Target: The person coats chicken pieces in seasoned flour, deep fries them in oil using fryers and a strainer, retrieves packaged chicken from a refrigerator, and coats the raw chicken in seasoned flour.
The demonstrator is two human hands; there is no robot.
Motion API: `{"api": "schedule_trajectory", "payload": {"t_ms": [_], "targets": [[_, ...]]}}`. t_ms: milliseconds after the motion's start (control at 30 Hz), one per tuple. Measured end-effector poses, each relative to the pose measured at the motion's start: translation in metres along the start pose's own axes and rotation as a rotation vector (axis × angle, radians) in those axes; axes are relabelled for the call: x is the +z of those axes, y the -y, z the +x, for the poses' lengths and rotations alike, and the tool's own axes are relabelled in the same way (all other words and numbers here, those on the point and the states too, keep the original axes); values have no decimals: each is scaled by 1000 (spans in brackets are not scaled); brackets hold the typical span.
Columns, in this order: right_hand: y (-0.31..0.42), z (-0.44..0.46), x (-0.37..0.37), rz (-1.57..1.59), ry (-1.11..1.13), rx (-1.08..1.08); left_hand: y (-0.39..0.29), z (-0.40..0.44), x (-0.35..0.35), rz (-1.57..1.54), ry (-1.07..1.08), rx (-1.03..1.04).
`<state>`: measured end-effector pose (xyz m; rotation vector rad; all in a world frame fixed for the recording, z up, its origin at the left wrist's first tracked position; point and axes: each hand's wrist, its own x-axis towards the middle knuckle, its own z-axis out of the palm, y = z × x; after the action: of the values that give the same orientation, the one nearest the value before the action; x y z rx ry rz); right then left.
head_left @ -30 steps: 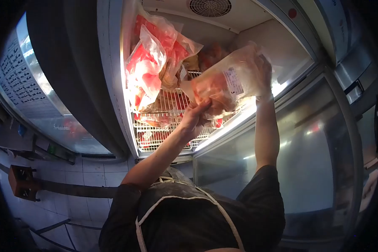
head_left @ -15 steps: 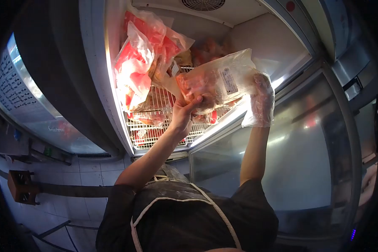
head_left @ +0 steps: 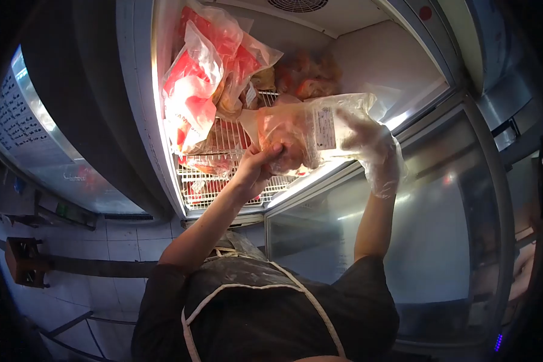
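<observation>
A clear plastic bag of orange-red meat (head_left: 283,136) with a white printed label (head_left: 324,128) is stretched sideways in front of the open fridge. My bare left hand (head_left: 256,166) grips its lower left part, thumb on top over the meat. At the bag's right end is my right hand (head_left: 374,142), in a loose clear plastic glove. Its fingers show dimly through the plastic, stretched out toward the label, and seem to be inside the bag's mouth. The meat lies in the left half of the bag, nearest my left hand.
Red-and-clear plastic bags (head_left: 193,84) pile up at the fridge's left side, over white wire shelves (head_left: 223,136). More orange-red food (head_left: 311,75) sits at the back. A glass door (head_left: 368,241) stands to the right. A small brown stool (head_left: 25,262) is on the tiled floor.
The bag has tilted closer to level, its right end lower. My right hand has moved right and slightly down, its fingers now showing through the bag's right end. My left hand keeps its grip.
</observation>
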<state>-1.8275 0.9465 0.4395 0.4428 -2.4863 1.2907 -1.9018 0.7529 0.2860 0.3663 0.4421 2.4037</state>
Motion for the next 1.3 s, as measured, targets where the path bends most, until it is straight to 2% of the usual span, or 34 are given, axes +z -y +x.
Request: {"api": "schedule_trajectory", "payload": {"t_ms": [67,100,200,300,400,467,533,600,633,667,733,833,867,900,967,1033,1100,1200,1300], "targets": [[11,-4,6,-459,4,11,1,-3,-11,-8,1,3],[-7,-11,6,5,-136,121,1,-4,-16,-12,6,-2],[6,-11,16,794,-221,295,-8,-11,-15,7,98,22],[4,-12,29,715,-362,263,-15,-17,-14,-7,85,22],[-13,-20,27,656,-103,120,-17,-20,-19,-14,77,6],[2,-22,48,207,-267,245,-16,-20,-22,46,121,39],[-11,-13,21,900,228,320,-17,-23,-23,54,115,37],[-9,-17,27,597,92,265,-20,-26,-23,106,96,32],[-27,-17,18,596,94,269,-24,-30,-17,88,97,27],[-60,-18,2,313,174,338,-24,-31,-19,85,96,27],[-66,-14,0,28,254,402,-23,-33,-25,94,110,39],[-62,-14,7,-1412,540,-570,-25,-31,-33,208,107,80],[-69,-17,11,-1808,495,-943,-25,-32,-33,207,104,81],[-73,-15,13,-1805,497,-946,-25,-33,-33,224,100,86],[-74,-3,30,-2284,146,-1227,-27,-34,-31,244,92,91],[-72,4,46,-2714,-313,-1482,-29,-37,-25,199,-4,79],[-57,9,56,-2696,-312,-1472,-33,-38,-23,218,-70,44],[-62,10,57,-2487,-138,-1468,-28,-38,-25,257,-140,8],[-78,5,55,-2297,11,-1483,-25,-39,-30,468,-186,36]]}}
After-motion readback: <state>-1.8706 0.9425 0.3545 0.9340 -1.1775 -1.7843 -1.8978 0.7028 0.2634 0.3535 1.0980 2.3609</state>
